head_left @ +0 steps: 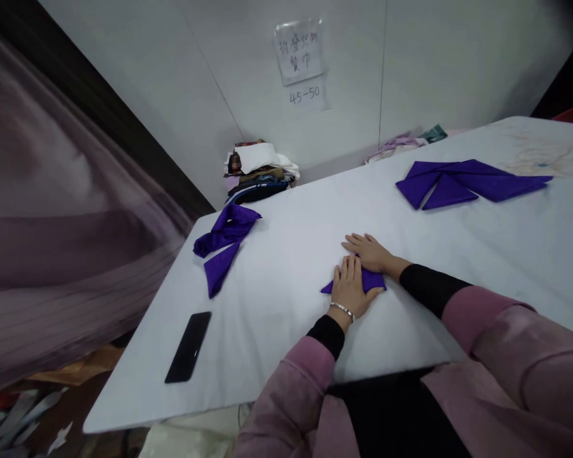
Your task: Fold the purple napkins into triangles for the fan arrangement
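A purple cloth napkin (373,280), folded small with pointed corners, lies on the white-covered table (277,318) in front of me. My left hand (351,289), with a bracelet at the wrist, rests flat on the napkin with its fingers stretched out. Just beyond it, my right hand (368,253) lies flat across the napkin's far edge, fingers extended onto the tablecloth. The two hands are close together and cover much of the napkin, so its full fold is hidden.
A crumpled purple cloth (226,245) lies at the table's left, above a black phone-like slab (188,346). Folded purple cloths (472,181) lie at the far right. Beyond the table's back edge is a stack of clothes (260,168). A curtain (71,210) hangs on the left.
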`<state>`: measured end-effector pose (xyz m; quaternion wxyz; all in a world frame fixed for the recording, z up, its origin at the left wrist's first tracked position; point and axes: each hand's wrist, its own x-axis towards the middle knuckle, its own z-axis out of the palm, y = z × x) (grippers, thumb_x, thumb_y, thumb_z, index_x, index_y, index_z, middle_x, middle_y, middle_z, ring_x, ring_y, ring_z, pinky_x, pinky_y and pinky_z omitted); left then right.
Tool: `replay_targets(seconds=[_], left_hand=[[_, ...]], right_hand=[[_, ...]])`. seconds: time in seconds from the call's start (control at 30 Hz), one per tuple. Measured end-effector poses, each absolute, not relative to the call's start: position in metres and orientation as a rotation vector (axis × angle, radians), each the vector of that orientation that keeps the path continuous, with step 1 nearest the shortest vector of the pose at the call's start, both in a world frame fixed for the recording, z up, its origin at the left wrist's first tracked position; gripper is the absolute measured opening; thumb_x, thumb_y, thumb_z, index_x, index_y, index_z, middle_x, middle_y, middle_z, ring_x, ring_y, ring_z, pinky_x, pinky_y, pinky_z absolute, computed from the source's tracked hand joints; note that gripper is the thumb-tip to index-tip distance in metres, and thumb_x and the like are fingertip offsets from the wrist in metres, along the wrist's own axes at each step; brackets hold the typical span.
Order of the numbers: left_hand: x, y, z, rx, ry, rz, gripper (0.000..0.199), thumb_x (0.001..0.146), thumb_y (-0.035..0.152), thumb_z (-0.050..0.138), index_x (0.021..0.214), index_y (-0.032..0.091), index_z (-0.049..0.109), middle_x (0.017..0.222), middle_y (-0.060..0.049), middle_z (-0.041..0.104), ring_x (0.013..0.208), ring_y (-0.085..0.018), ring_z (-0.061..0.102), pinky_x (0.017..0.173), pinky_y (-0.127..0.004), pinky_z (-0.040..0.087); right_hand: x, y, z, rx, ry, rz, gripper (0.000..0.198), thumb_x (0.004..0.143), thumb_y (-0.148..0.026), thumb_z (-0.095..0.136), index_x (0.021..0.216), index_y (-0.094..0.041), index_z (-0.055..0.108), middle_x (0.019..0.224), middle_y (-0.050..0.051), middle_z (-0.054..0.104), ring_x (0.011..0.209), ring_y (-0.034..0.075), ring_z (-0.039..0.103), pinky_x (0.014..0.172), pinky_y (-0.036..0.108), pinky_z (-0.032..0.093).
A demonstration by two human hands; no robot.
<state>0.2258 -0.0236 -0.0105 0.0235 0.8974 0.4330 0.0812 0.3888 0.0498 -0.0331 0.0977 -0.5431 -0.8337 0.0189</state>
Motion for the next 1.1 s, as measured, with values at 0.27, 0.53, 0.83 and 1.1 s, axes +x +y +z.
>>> replay_targets(seconds=[0.27, 0.53, 0.83, 1.1], left_hand=[[0.224, -0.022, -0.015, 2.776, 1.337, 0.18, 0.093, 0.082, 0.074, 0.021, 0.143, 0.004, 0.024, 0.15, -0.02, 0.024, 0.139, -0.031, 0.017, 0.112, -0.051, 0.018], [0.224, -0.023, -0.01, 2.715, 1.341, 0.093, 0.097, 0.08, 0.077, 0.017, 0.145, 0.004, 0.021, 0.152, -0.019, 0.019, 0.14, -0.031, 0.013, 0.113, -0.049, 0.013], [0.223, -0.023, -0.01, 2.651, 1.338, 0.124, 0.097, 0.079, 0.077, 0.019, 0.145, 0.005, 0.022, 0.152, -0.017, 0.018, 0.141, -0.03, 0.012, 0.114, -0.048, 0.009], [0.224, -0.022, -0.01, 2.622, 1.33, 0.148, 0.096, 0.079, 0.076, 0.026, 0.145, 0.007, 0.023, 0.152, -0.018, 0.02, 0.14, -0.031, 0.013, 0.113, -0.049, 0.008]], right_hand=[[0.392, 0.055, -0.031, -1.632, -2.402, 0.195, 0.059, 0.093, -0.05, 0.018, 0.142, -0.022, 0.034, 0.148, 0.011, 0.032, 0.136, 0.026, 0.027, 0.108, 0.048, 0.023], [0.418, 0.072, -0.024, -1.831, -2.251, 0.248, 0.061, 0.092, -0.052, 0.024, 0.14, -0.019, 0.038, 0.149, 0.012, 0.03, 0.137, 0.029, 0.022, 0.108, 0.055, 0.016], [0.448, 0.062, -0.015, -1.824, -1.816, 0.461, 0.069, 0.091, -0.058, 0.013, 0.144, -0.017, 0.031, 0.15, 0.01, 0.029, 0.138, 0.027, 0.021, 0.111, 0.045, 0.022], [0.413, -0.002, -0.026, -1.591, -2.22, 0.373, 0.063, 0.092, -0.056, 0.027, 0.142, -0.019, 0.035, 0.149, 0.012, 0.029, 0.139, 0.027, 0.017, 0.111, 0.052, 0.012]])
